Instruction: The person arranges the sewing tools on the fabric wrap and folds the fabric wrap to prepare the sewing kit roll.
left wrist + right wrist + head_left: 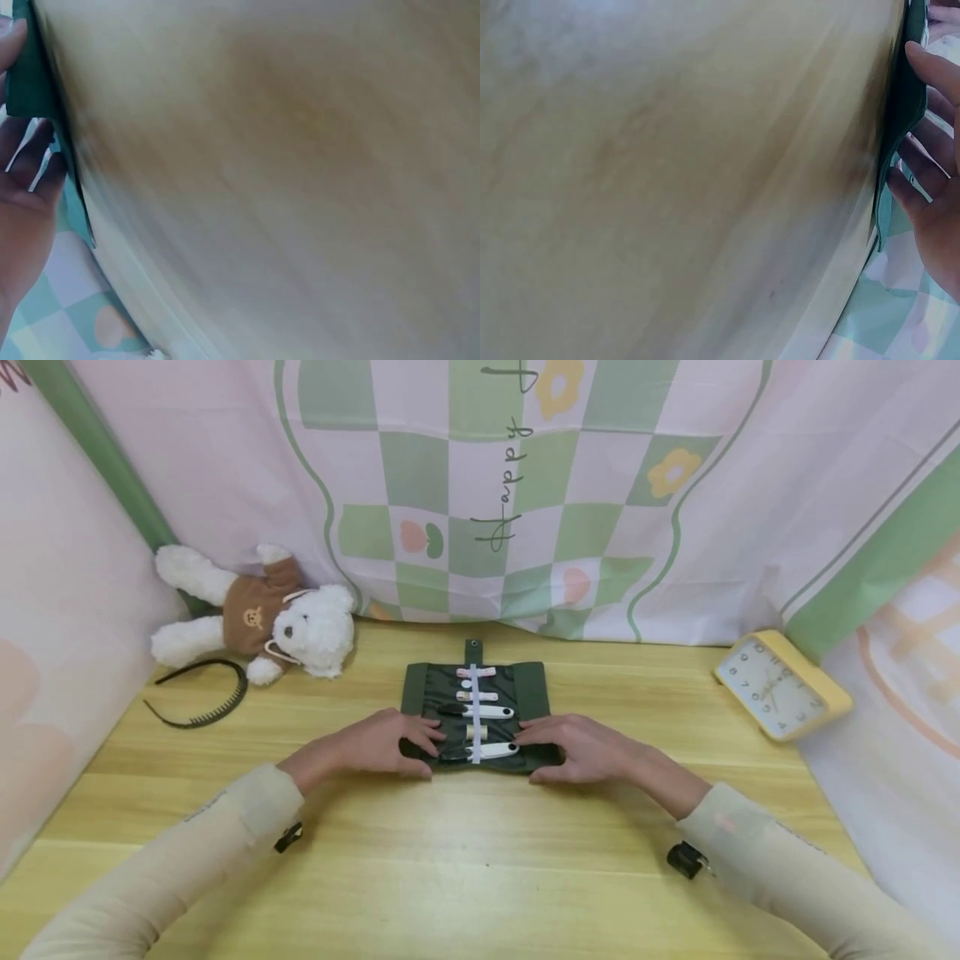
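Observation:
A dark green fabric case (534,689) lies unfolded on the wooden table, also seen edge-on in both wrist views. A pale elastic strap (474,693) runs down its middle over a row of small tools. Under it are two white-and-black handled tools, the upper one (491,712) and the lower one (495,751), a small beige spool-like piece (477,732) and two small pinkish pieces. My left hand (382,742) rests on the case's near left edge, fingers on top, thumb by the front edge. Mirroring it, my right hand (581,747) rests on the near right edge.
A white plush bear (251,614) in a brown top lies at the back left, with a black headband (240,693) in front of it. At the right stands a yellow clock (783,685). Patterned curtains (480,485) hang behind and beside the table.

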A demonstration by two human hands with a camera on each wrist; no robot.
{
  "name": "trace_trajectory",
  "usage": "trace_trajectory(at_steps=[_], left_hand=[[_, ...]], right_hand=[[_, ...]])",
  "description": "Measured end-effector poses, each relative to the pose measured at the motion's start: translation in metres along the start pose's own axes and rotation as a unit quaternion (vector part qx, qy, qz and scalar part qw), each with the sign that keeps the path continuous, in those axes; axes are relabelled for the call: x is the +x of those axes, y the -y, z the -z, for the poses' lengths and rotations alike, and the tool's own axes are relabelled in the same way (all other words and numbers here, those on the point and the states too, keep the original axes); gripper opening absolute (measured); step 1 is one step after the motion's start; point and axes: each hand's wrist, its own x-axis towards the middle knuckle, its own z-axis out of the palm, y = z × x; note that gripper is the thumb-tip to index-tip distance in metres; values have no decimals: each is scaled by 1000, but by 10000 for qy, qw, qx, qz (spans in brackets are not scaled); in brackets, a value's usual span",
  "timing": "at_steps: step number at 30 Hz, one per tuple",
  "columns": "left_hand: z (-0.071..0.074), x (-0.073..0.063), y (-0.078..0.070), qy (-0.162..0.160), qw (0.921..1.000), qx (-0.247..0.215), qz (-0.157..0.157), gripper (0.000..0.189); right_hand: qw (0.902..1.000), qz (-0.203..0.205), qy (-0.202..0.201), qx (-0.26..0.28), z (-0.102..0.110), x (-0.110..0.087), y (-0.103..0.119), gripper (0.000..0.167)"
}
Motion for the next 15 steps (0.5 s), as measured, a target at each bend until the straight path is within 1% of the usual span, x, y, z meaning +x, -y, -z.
trace_trajectory(at_steps=[4,8,11,13,15], left_hand=[[3,-1,0,-70,9997,-216,-134,22],[5,-2,-1,-162,9983,-482,-296,18],[7,-2,-1,-180,9973,-669,-236,16],[7,-2,-1,-185,9968,-766,-164,16],[9,-2,-2,-187,9960,-873,-29,18]], right_hand=[[9999,110,-27,47,3,0,0,45],[9996,-36,36,268,7,0,0,33],[9988,-228,86,424,11,0,1,27],[9982,-298,99,516,13,-1,2,25],[9973,-350,116,631,15,-1,2,25]])
